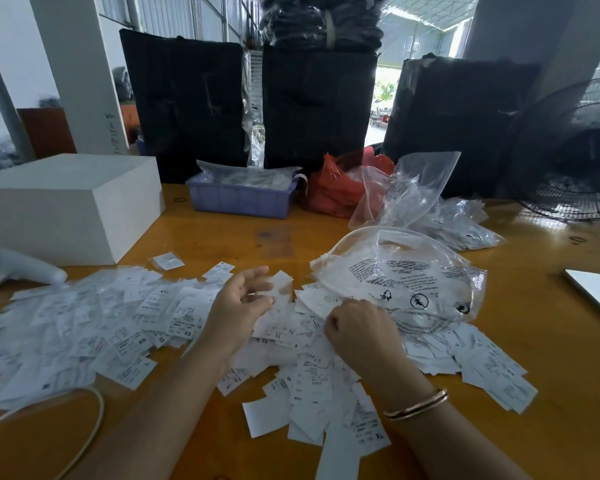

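Note:
Several small white printed size labels (125, 327) lie scattered over the yellow wooden table (534, 358), in a wide spread at the left and a heap at the centre. My left hand (238, 306) is raised over the heap, its fingers curled round a blank white label (280, 284). My right hand (359, 329), with a bangle at the wrist, rests knuckles-up on the heap, fingers curled down among the labels; what it pinches is hidden. A clear printed plastic bag (406, 282) lies just beyond my right hand.
A white box (66, 202) stands at the left, a white handheld controller (18, 268) beside it. At the back are a blue crate (239, 199), a red bag (336, 192), more clear bags (416, 192), black bundles and a fan (575, 157). A phone (596, 292) lies right; a cable (90, 420) runs front left.

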{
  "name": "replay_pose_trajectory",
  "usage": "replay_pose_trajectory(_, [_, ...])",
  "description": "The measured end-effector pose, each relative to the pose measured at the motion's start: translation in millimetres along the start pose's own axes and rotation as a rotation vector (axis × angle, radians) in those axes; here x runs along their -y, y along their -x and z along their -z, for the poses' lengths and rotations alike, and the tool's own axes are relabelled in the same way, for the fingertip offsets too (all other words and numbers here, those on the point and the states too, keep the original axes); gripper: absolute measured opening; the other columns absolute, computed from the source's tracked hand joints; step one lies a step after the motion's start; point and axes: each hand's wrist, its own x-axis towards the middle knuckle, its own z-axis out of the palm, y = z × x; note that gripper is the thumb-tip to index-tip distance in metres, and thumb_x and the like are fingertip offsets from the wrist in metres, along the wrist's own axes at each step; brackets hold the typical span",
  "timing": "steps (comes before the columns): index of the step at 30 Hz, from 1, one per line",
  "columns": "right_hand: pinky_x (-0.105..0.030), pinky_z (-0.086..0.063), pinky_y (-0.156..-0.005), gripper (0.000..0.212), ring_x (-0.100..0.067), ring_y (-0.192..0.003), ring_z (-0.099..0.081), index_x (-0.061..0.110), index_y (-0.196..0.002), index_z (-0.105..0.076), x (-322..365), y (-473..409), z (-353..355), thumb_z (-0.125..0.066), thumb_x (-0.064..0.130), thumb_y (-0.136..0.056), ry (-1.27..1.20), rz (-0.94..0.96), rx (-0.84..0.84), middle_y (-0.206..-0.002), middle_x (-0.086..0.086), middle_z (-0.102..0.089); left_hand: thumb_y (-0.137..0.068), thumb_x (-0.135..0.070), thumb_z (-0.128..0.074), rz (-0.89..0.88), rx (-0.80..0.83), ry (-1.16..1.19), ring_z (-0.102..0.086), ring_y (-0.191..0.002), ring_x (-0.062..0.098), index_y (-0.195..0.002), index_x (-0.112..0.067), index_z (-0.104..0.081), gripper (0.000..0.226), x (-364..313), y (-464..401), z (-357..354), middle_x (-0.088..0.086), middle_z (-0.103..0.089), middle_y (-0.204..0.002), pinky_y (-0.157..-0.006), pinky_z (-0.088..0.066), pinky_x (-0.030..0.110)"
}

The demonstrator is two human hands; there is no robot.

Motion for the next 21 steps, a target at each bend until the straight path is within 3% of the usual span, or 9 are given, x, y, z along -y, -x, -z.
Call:
replay_pose_trajectory(2, [-0.026,-0.051,-0.075,0.03,-0.01,-0.062,-0.054,0.018,-0.075,-0.057,-1.5,-0.2,-0.6,-0.039,0.028,-0.097,-0.086,-0.019,-0.057,-0.069,0.006,-0.056,-0.088,-0.003,-0.06,0.015,0.006,0.022,-0.065,-0.092,0.004,-0.11,-0.039,-0.054,0.042,-0.3,-0.1,0.8,-0.011,-0.07,-0.098,-0.073,-0.046,0.018])
replay_pose_trajectory(4, [-0.012,-0.042,-0.055,0.021,-0.004,-0.053,-0.049,0.02,-0.081,-0.058,-3.4,-1.5,1.0,-0.045,0.025,-0.096,-0.327,-0.086,-0.103,-0.065,0.008,-0.057,-0.089,-0.005,-0.059,0.034,0.007,0.025,-0.064,-0.091,0.003,-0.113,-0.037,-0.054,0.04,-1.3,0.3,0.9,-0.013,-0.072,-0.092,-0.072,-0.044,0.019])
replay_pose_trajectory(6, [-0.01,-0.037,-0.044,0.014,-0.004,-0.051,-0.054,0.02,-0.083,-0.056,-4.6,-2.4,3.5,-0.049,0.017,-0.094,-0.734,-0.194,-0.105,-0.07,0.005,-0.063,-0.091,-0.009,-0.059,0.042,0.018,0.014,-0.064,-0.087,0.0,-0.11,-0.036,-0.058,0.033,-2.1,1.2,0.3,-0.015,-0.072,-0.089,-0.072,-0.043,0.02])
replay_pose_trajectory(9, [-0.018,-0.043,-0.044,0.006,-0.012,-0.055,-0.066,0.013,-0.092,-0.056,-3.9,-0.5,6.4,-0.052,0.009,-0.094,-1.207,-0.277,-0.031,-0.075,-0.002,-0.071,-0.091,-0.014,-0.061,0.038,0.031,0.0,-0.064,-0.082,-0.001,-0.1,-0.034,-0.066,0.023,-3.2,3.8,-2.3,-0.012,-0.073,-0.089,-0.068,-0.043,0.018])
replay_pose_trajectory(12, [-0.018,-0.043,-0.045,0.005,-0.013,-0.053,-0.063,0.01,-0.094,-0.057,-2.0,1.7,7.7,-0.056,0.006,-0.091,-1.352,-0.268,-0.022,-0.071,-0.002,-0.071,-0.088,-0.015,-0.064,0.027,0.042,0.016,-0.066,-0.081,0.003,-0.092,-0.031,-0.069,0.018,-5.0,5.9,-3.6,-0.01,-0.074,-0.086,-0.064,-0.047,0.013])
replay_pose_trajectory(17, [-0.02,-0.042,-0.053,0.002,-0.008,-0.053,-0.053,0.009,-0.088,-0.063,-2.4,3.9,6.0,-0.061,0.01,-0.088,-1.452,-0.219,-0.1,-0.064,0.002,-0.064,-0.074,-0.018,-0.075,-0.01,0.096,0.082,-0.065,-0.074,-0.005,-0.092,-0.023,-0.072,0.02,-8.1,7.9,-5.0,-0.017,-0.071,-0.076,-0.061,-0.047,0.005])
replay_pose_trajectory(21, [-0.017,-0.043,-0.052,0.006,-0.007,-0.054,-0.051,0.012,-0.084,-0.065,-1.0,4.5,5.7,-0.061,0.013,-0.088,-1.486,-0.18,-0.129,-0.063,0.003,-0.062,-0.067,-0.025,-0.077,-0.041,0.125,0.072,-0.066,-0.074,-0.002,-0.084,-0.03,-0.074,0.018,-7.3,7.8,-6.2,-0.015,-0.069,-0.072,-0.063,-0.048,0.007])
